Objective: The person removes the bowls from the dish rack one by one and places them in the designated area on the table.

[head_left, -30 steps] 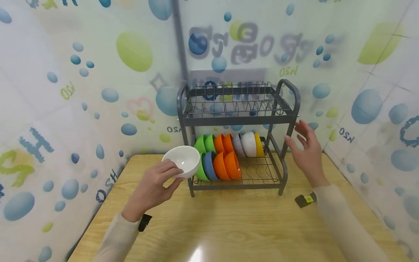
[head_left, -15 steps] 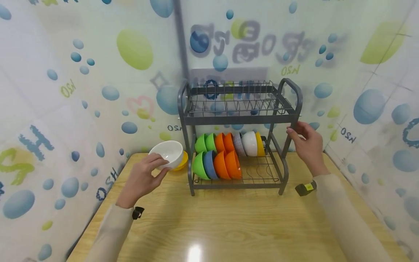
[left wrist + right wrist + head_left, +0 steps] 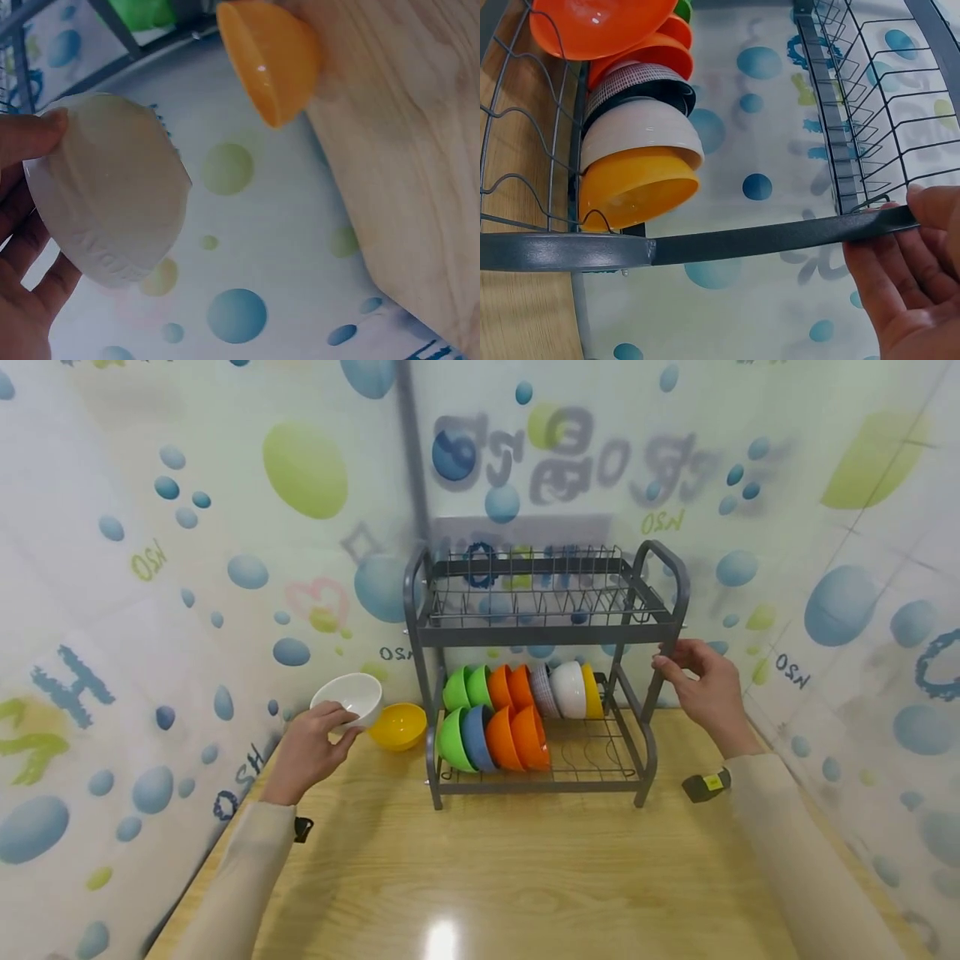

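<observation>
My left hand (image 3: 307,753) pinches a white bowl (image 3: 347,697) by its near rim, thumb on one side and fingers on the other. In the left wrist view the white bowl (image 3: 112,191) shows its outer side, raised above the table. Just right of it in the head view, a yellow bowl (image 3: 398,727) sits on the table beside the dish rack. At the rack's right side my right hand (image 3: 705,689) grips the front upright of the dark grey dish rack (image 3: 551,635). The right wrist view shows that hand (image 3: 907,262) with thumb and fingers on either side of the bar.
On the rack's lower tier, bowls stand on edge in two rows: green bowls (image 3: 457,739), a blue bowl (image 3: 478,739), orange bowls (image 3: 528,739), a patterned bowl (image 3: 545,692), another white bowl (image 3: 570,691) and another yellow bowl (image 3: 592,692). A patterned wall covering (image 3: 315,552) surrounds the wooden table (image 3: 525,868).
My left hand has carried the white bowl leftward, away from the rack, uncovering the yellow bowl on the table. My right hand has closed in on the rack's right upright and taken hold.
</observation>
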`<state>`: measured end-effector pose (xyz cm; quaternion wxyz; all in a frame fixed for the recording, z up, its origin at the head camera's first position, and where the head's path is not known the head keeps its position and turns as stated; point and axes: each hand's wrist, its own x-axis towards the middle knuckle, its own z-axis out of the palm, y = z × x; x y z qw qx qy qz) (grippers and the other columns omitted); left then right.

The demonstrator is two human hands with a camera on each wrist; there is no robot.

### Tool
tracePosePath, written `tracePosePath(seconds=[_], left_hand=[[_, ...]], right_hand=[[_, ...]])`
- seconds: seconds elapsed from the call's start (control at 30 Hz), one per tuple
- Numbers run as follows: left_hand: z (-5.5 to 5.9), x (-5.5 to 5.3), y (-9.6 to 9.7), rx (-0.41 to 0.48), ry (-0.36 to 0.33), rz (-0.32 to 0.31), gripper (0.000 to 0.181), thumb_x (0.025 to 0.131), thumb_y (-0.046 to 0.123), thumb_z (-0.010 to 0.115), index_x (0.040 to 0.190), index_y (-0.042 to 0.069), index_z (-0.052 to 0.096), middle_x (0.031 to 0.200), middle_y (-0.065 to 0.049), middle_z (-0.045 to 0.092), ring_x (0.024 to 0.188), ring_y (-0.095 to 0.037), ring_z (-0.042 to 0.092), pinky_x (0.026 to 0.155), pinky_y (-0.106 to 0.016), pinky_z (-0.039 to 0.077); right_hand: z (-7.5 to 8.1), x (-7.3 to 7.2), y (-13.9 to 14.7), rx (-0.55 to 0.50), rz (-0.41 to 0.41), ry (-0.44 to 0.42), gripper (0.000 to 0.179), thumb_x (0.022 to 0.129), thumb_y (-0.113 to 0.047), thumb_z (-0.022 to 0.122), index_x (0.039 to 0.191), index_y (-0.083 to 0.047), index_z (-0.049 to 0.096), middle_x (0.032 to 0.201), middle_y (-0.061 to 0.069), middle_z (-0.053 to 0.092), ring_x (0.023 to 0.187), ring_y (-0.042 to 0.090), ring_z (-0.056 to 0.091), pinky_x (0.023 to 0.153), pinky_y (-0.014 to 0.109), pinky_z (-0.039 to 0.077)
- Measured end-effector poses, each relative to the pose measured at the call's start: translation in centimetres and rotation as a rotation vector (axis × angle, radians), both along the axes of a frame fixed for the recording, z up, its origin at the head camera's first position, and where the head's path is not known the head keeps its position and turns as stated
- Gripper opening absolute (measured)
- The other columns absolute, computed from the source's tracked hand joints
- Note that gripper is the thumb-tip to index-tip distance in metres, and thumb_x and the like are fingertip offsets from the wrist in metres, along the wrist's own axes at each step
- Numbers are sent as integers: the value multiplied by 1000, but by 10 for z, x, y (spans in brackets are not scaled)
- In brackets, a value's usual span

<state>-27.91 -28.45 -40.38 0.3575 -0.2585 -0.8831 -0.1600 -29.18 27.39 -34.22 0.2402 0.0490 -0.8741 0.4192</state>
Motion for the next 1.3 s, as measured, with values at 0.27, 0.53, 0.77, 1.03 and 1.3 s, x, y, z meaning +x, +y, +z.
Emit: tracePosePath(seconds=[0.27,0.53,0.77,1.03,1.3], left_hand=[[-25,-23,-23,0,-55,114,13,82,7,83,91,-1,79,89,-14,74,74,-32,68,67,-52,59],[-49,-35,-40,-36,-165,214,13,83,11,83,90,1,80,88,-16,76,72,-36,68,69,-56,58],[-65,-44,-48,-67,-270,278,11,83,13,81,90,4,81,88,-14,77,74,-36,69,68,-54,58],[-79,-48,-50,-34,-326,298,9,82,12,80,88,6,82,88,-13,78,74,-38,70,68,-57,57],[-81,-52,-40,-33,-350,267,12,83,12,81,93,5,81,91,-14,78,80,-39,71,74,-59,58]], right_hand=[[1,0,-1,-1,19,0,45,103,-40,61,129,-3,62,114,19,69,89,-17,50,109,59,46],[-1,-2,-2,-5,41,15,44,102,-39,62,128,-4,63,108,13,69,92,-19,50,108,58,47],[0,-3,-4,-6,38,3,45,103,-41,60,130,-6,62,112,14,69,96,-17,50,107,55,48],[-2,-4,-6,-22,39,-10,46,103,-43,59,131,-7,62,114,16,69,109,8,64,109,57,47],[-2,-1,-2,-4,8,4,44,104,-41,58,129,-5,62,113,15,70,89,-15,54,103,52,51]])
